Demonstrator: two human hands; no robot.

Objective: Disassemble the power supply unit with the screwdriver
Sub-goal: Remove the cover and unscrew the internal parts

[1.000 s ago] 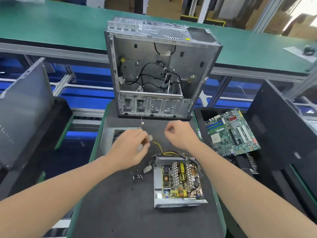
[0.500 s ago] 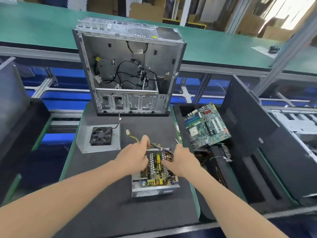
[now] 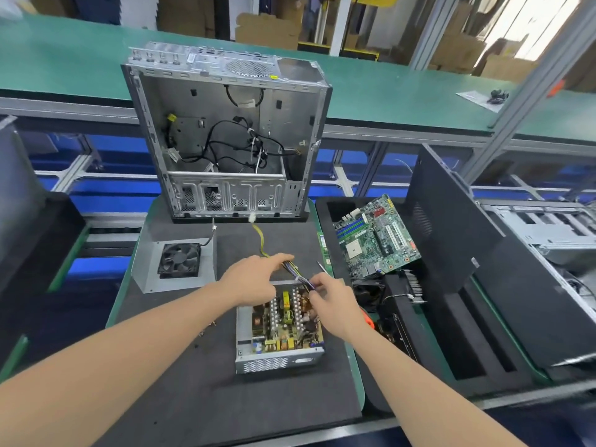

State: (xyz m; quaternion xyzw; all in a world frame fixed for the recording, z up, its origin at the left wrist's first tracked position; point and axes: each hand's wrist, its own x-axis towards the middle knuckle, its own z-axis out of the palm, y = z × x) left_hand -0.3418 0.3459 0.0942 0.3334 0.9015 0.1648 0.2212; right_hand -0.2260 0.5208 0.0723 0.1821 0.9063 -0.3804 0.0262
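The power supply unit [image 3: 280, 332] lies with its lid off on the dark mat [image 3: 193, 398], its circuit board showing. Its cable bundle [image 3: 295, 271] leaves the far end. A yellow lead with a white plug [image 3: 252, 217] stretches toward the case. My left hand [image 3: 250, 279] rests on the bundle with straight fingers. My right hand [image 3: 333, 304] pinches the wires where they enter the unit. A screwdriver shows as a thin metal tip [image 3: 321, 267] beyond my right fingers and an orange handle [image 3: 368, 319] under the wrist; I cannot tell whether it is held.
An emptied computer case [image 3: 225, 140] stands upright at the mat's far edge. The unit's cover with a black fan [image 3: 179, 260] lies to the left, loose screws [image 3: 206, 329] near my left forearm. A motherboard [image 3: 377, 237] and black panel [image 3: 451, 240] sit right.
Both hands moved from the unit's board up to the cable bundle. The yellow lead's plug shifted from the left of the mat to the foot of the case. The view swung right.
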